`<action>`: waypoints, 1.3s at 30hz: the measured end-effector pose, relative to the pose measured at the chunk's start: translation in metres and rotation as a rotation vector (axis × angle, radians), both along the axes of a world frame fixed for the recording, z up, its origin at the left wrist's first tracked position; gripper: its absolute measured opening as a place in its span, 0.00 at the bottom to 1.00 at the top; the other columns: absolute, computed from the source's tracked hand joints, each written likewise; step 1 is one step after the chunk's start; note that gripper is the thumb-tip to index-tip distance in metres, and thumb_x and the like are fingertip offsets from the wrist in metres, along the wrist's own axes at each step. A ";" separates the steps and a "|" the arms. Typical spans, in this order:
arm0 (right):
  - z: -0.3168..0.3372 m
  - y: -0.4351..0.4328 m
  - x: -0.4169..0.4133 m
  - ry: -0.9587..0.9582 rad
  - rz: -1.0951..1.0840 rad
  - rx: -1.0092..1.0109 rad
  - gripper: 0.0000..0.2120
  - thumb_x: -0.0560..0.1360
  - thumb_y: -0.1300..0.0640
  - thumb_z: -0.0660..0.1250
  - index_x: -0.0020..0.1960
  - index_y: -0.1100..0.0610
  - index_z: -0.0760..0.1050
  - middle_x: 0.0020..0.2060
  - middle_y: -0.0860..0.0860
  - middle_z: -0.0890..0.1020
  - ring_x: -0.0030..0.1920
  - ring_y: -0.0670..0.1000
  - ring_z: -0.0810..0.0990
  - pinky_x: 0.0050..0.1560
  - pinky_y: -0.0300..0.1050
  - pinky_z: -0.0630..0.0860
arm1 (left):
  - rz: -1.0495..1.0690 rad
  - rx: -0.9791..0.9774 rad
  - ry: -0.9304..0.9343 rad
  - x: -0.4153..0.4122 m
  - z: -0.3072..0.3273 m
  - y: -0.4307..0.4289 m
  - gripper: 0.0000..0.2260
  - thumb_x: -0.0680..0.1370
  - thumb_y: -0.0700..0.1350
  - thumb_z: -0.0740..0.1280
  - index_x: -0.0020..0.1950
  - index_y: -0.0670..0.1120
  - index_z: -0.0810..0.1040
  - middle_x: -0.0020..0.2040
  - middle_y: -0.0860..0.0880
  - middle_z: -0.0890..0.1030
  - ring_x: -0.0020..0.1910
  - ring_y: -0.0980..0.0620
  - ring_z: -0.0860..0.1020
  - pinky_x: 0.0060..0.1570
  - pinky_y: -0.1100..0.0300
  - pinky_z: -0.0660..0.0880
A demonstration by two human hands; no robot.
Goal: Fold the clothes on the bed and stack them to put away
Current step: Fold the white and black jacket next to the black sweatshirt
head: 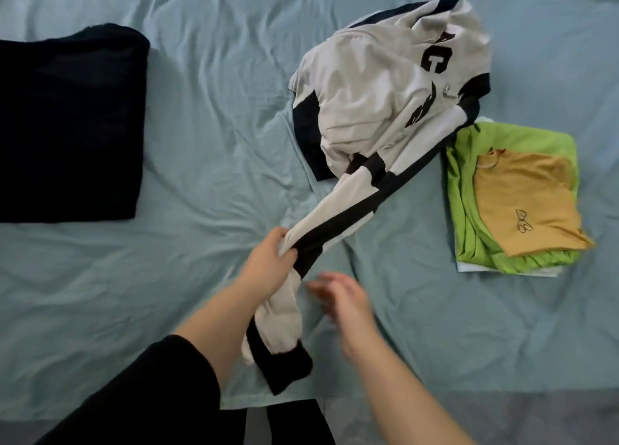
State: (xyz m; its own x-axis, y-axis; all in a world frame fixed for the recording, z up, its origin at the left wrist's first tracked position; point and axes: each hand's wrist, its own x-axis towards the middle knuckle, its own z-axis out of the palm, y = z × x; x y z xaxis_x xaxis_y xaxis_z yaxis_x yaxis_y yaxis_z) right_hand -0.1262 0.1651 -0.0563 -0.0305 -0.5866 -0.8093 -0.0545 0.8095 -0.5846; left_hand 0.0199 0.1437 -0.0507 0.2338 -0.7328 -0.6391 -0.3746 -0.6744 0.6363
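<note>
The grey-and-black jacket (368,103), lying crumpled on the bed (201,126), is being gripped by its stretched sleeve (335,216) in the left hand (271,260) while the right hand (341,297) is being held loosely open alongside; soft, light and limp, it is probably best being taken at the shoulders.

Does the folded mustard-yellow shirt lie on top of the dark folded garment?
No, the mustard-yellow shirt lies on the lime-green shirt at the right, well apart from the dark garment at the left.
</note>
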 end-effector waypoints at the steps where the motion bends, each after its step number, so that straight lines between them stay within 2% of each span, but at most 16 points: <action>1: 0.001 -0.012 -0.012 0.000 -0.138 0.004 0.05 0.78 0.60 0.63 0.50 0.54 0.76 0.44 0.53 0.84 0.43 0.50 0.82 0.38 0.37 0.75 | 0.021 -0.005 0.070 0.006 0.003 0.005 0.11 0.78 0.39 0.61 0.59 0.49 0.75 0.48 0.49 0.79 0.49 0.49 0.75 0.43 0.61 0.66; 4: 0.004 -0.069 -0.033 -0.125 -0.319 -0.031 0.24 0.74 0.42 0.67 0.67 0.46 0.66 0.54 0.49 0.78 0.51 0.52 0.81 0.47 0.48 0.79 | 0.088 0.023 0.194 0.020 0.011 0.024 0.13 0.78 0.35 0.59 0.53 0.49 0.79 0.46 0.48 0.80 0.47 0.52 0.76 0.42 0.68 0.70; 7: 0.008 -0.120 -0.026 -0.209 -0.382 -0.133 0.29 0.74 0.48 0.70 0.70 0.40 0.62 0.56 0.47 0.80 0.52 0.53 0.82 0.50 0.55 0.80 | 0.203 0.075 0.181 0.041 0.020 0.052 0.11 0.80 0.37 0.59 0.48 0.46 0.80 0.42 0.47 0.80 0.44 0.50 0.75 0.42 0.63 0.70; 10: 0.010 -0.125 -0.004 -0.001 -0.247 -0.225 0.22 0.73 0.67 0.63 0.64 0.49 0.73 0.48 0.48 0.84 0.44 0.48 0.82 0.44 0.41 0.80 | 0.445 0.055 0.215 0.057 0.030 0.073 0.09 0.80 0.38 0.60 0.53 0.47 0.79 0.47 0.50 0.81 0.53 0.48 0.78 0.46 0.62 0.71; 12: 0.013 -0.103 0.012 0.125 -0.057 -0.260 0.20 0.74 0.69 0.58 0.56 0.49 0.78 0.39 0.42 0.82 0.36 0.39 0.79 0.34 0.30 0.76 | 0.491 0.041 0.193 0.059 0.038 0.074 0.12 0.79 0.43 0.62 0.61 0.53 0.75 0.58 0.51 0.78 0.61 0.50 0.74 0.56 0.59 0.69; 14: 0.018 -0.066 0.025 0.141 0.157 -0.280 0.19 0.74 0.69 0.57 0.49 0.50 0.79 0.36 0.39 0.80 0.33 0.34 0.77 0.32 0.25 0.72 | 0.468 0.058 0.112 0.054 0.044 0.064 0.24 0.76 0.49 0.66 0.71 0.59 0.65 0.71 0.52 0.66 0.69 0.50 0.67 0.65 0.57 0.64; 16: 0.026 -0.022 0.031 0.094 0.398 -0.255 0.17 0.75 0.69 0.58 0.40 0.51 0.79 0.33 0.42 0.79 0.31 0.34 0.75 0.33 0.28 0.71 | 0.429 0.060 0.077 0.042 0.051 0.048 0.38 0.73 0.56 0.70 0.77 0.61 0.52 0.77 0.50 0.52 0.75 0.48 0.59 0.69 0.54 0.59; 19: 0.041 0.034 0.027 0.039 0.612 -0.227 0.21 0.71 0.74 0.55 0.31 0.52 0.71 0.26 0.42 0.72 0.29 0.39 0.69 0.31 0.36 0.64 | 0.317 0.026 0.042 0.017 0.055 0.021 0.51 0.67 0.63 0.73 0.76 0.64 0.38 0.79 0.50 0.38 0.78 0.45 0.49 0.73 0.45 0.53; 22: 0.052 0.061 0.003 0.031 0.690 -0.230 0.25 0.68 0.75 0.54 0.26 0.48 0.68 0.20 0.40 0.69 0.25 0.37 0.66 0.30 0.31 0.61 | 0.188 -0.088 -0.150 0.001 0.049 -0.013 0.55 0.66 0.64 0.74 0.73 0.66 0.30 0.77 0.52 0.31 0.78 0.43 0.46 0.72 0.38 0.56; 24: 0.054 0.067 -0.017 0.060 0.739 -0.215 0.27 0.69 0.73 0.55 0.25 0.43 0.71 0.21 0.39 0.70 0.26 0.37 0.67 0.30 0.31 0.62 | -0.021 -0.152 -0.270 -0.001 0.044 -0.035 0.52 0.71 0.55 0.73 0.72 0.66 0.30 0.75 0.51 0.28 0.77 0.41 0.54 0.68 0.43 0.65; 26: 0.055 0.066 -0.038 0.111 0.722 -0.191 0.26 0.70 0.72 0.56 0.29 0.43 0.74 0.22 0.39 0.72 0.27 0.37 0.68 0.31 0.32 0.63 | -0.331 -0.067 -0.382 0.001 0.031 -0.049 0.43 0.76 0.40 0.63 0.76 0.65 0.37 0.78 0.43 0.37 0.69 0.39 0.68 0.56 0.48 0.74; 29: 0.047 0.056 -0.068 0.199 0.487 -0.151 0.20 0.72 0.71 0.56 0.39 0.50 0.80 0.31 0.41 0.80 0.33 0.39 0.74 0.36 0.38 0.70 | -0.638 0.134 -0.525 0.000 0.021 -0.049 0.27 0.78 0.35 0.53 0.76 0.51 0.60 0.69 0.41 0.70 0.62 0.40 0.74 0.54 0.49 0.73; 31: 0.040 0.047 -0.082 0.294 0.310 -0.128 0.19 0.73 0.69 0.56 0.44 0.52 0.81 0.39 0.49 0.83 0.39 0.47 0.77 0.42 0.43 0.73 | -0.738 0.178 -0.749 -0.003 0.019 -0.031 0.23 0.77 0.36 0.56 0.73 0.45 0.63 0.63 0.43 0.74 0.60 0.41 0.74 0.53 0.49 0.71; 33: 0.033 0.039 -0.090 0.327 0.123 -0.105 0.18 0.73 0.69 0.56 0.42 0.50 0.79 0.37 0.48 0.81 0.37 0.46 0.76 0.38 0.39 0.73 | -0.715 0.241 -0.823 -0.006 0.019 -0.004 0.25 0.77 0.39 0.57 0.75 0.41 0.60 0.64 0.42 0.73 0.61 0.40 0.73 0.54 0.49 0.70; 36: 0.025 0.029 -0.093 0.292 -0.100 -0.045 0.17 0.75 0.67 0.56 0.49 0.51 0.79 0.37 0.46 0.80 0.37 0.44 0.76 0.36 0.36 0.72 | -0.743 0.302 -0.492 -0.020 0.027 0.043 0.17 0.79 0.39 0.55 0.65 0.39 0.73 0.59 0.40 0.78 0.57 0.39 0.77 0.57 0.48 0.74; 39: 0.021 0.026 -0.097 0.241 -0.215 -0.015 0.18 0.77 0.67 0.55 0.56 0.52 0.78 0.48 0.49 0.82 0.49 0.49 0.79 0.49 0.41 0.74 | -0.707 0.402 -0.161 -0.026 0.050 0.067 0.11 0.76 0.45 0.58 0.50 0.49 0.79 0.42 0.47 0.81 0.38 0.46 0.81 0.35 0.60 0.75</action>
State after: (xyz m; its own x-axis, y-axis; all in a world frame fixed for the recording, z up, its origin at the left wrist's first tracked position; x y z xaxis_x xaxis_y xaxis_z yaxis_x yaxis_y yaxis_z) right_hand -0.2229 0.1914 -0.0353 -0.3450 -0.5579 -0.7548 -0.0217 0.8087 -0.5878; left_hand -0.0059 0.2104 -0.0009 -0.0859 -0.4637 -0.8818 -0.8615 -0.4100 0.2995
